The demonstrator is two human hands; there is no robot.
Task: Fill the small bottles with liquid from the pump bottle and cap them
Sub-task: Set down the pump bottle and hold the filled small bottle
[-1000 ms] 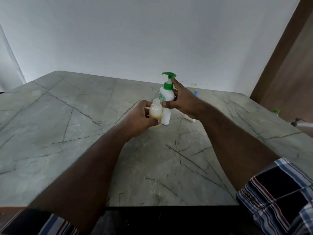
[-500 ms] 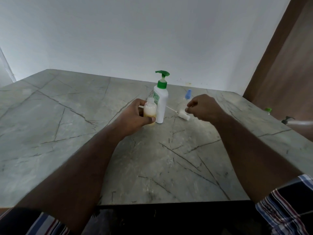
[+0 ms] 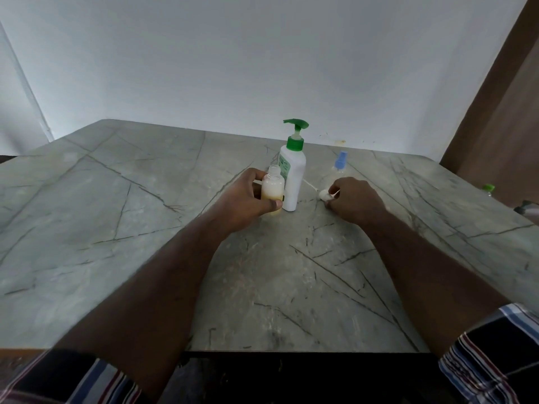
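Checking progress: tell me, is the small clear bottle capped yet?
Uncapped: the small clear bottle in the left hand shows a bare open neck.

Uncapped small bottle (image 3: 272, 190), mostly full of creamy liquid, stands upright touching the white green-topped pump bottle (image 3: 292, 176).

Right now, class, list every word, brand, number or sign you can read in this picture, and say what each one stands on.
None can be read.
Pump bottle: a green-printed label on its white side, too small and blurred to read.
Small bottle in the left hand: no print shows.
White cap at the right hand: no print shows.
Blue-topped spray bottle behind: no text shows.
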